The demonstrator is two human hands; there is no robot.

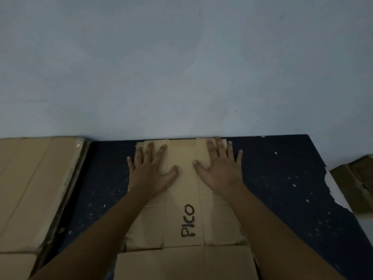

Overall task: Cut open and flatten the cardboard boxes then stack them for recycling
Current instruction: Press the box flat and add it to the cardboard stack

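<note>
Left fingers [150, 150]: straight and spread, lying flat on cardboard, gripping nothing; the little finger reaches past the left edge of the sheet.
Right fingers [219, 147]: likewise straight and fanned, pressed flat, gripping nothing; the tips come close to the far edge of the sheet.
Left hand [151, 170]: palm down on the left panel of the flattened box.
Right hand [220, 172]: palm down on the right panel, thumb pointing toward the left thumb across the middle panel.
Flattened box [184, 190]: plain brown corrugated cardboard, matte, a long rectangle running away from the person, split by straight lengthwise creases into three strips; "PICO" is handwritten in black marker on the middle strip. It lies in the middle of the desk, its far end against the wall.
Near cardboard [181, 263]: another flat brown sheet at the lower edge, creased, touching the near end of the lettered one.
Desk [282, 178]: dark blue top, speckled with pale chips, its right edge torn ragged and showing white.
Cardboard stack [36, 188]: large flat brown pieces on the left, glossy clear tape at one corner.
Folded box [357, 182]: darker brown, at the right edge.
Wall [181, 67]: pale blue-grey, smooth, faintly smudged.
</note>
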